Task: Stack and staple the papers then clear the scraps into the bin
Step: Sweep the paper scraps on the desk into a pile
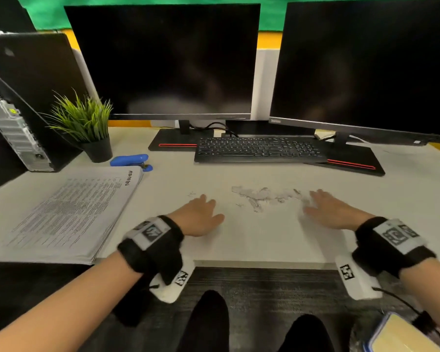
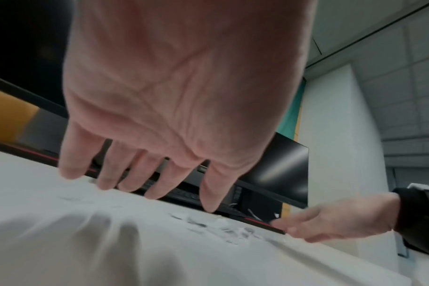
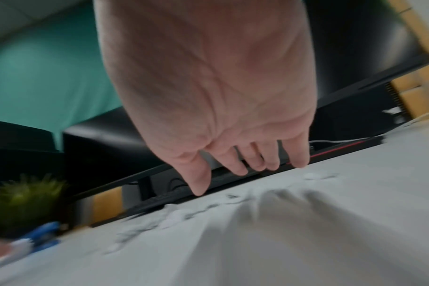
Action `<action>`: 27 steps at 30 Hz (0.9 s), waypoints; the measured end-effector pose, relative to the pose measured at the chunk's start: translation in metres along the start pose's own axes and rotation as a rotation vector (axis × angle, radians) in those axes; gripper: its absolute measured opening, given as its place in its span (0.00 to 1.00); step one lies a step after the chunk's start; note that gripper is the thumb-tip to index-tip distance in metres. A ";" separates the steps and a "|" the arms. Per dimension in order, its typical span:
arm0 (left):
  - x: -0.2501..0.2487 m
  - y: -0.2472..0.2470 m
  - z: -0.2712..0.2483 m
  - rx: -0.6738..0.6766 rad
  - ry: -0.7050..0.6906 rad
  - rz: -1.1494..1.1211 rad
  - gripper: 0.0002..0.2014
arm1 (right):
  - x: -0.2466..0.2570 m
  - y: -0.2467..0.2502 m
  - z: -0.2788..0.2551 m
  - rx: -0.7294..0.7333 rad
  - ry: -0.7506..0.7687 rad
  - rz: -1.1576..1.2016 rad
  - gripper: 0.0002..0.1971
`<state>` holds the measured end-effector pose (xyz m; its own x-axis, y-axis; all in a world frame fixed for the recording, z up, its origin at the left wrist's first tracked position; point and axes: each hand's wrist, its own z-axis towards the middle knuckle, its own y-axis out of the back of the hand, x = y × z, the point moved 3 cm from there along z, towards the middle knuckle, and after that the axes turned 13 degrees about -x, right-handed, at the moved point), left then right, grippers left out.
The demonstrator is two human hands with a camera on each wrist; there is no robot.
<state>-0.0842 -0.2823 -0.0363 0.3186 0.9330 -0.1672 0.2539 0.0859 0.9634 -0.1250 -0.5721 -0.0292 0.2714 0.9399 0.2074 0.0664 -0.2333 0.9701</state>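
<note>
Scraps (image 1: 264, 198) lie strewn on the desk (image 1: 239, 240) between both hands, light, thin and flimsy, likely to scatter or cling. Left hand (image 1: 201, 215) and right hand (image 1: 333, 209) hover flat, fingers (image 2: 208, 195) loosely spread, gripping nothing. Sweeping them together with palm edges should beat pinching each. Papers (image 1: 69, 214) sit stacked at left beside the stapler (image 1: 131, 160).

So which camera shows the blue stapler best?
The head view: the stapler sits whole and sharp beside the plant pot. The right wrist view shows only a blurred blue smear of it. The left wrist view misses it.
</note>
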 end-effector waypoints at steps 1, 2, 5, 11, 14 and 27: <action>0.019 -0.001 -0.006 0.011 0.063 0.033 0.34 | -0.016 0.002 0.007 -0.026 -0.081 -0.021 0.35; 0.035 -0.002 -0.014 0.025 0.159 0.049 0.37 | -0.030 0.004 0.013 -0.060 -0.165 -0.038 0.37; 0.056 -0.003 -0.034 0.077 0.335 0.092 0.43 | -0.041 0.003 0.022 -0.064 -0.306 -0.028 0.40; 0.003 0.001 -0.014 0.075 0.260 0.117 0.41 | 0.036 -0.019 0.026 0.024 -0.106 -0.039 0.33; -0.027 -0.001 0.009 0.083 0.183 0.123 0.41 | 0.074 -0.024 0.019 0.090 0.006 -0.016 0.29; 0.016 0.044 0.061 -0.035 0.291 0.065 0.35 | 0.066 0.023 0.047 0.042 -0.134 -0.102 0.24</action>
<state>-0.0124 -0.2843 -0.0093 0.0565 0.9975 -0.0423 0.2086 0.0297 0.9775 -0.0606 -0.5270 0.0013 0.3865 0.9182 0.0868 0.1394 -0.1512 0.9786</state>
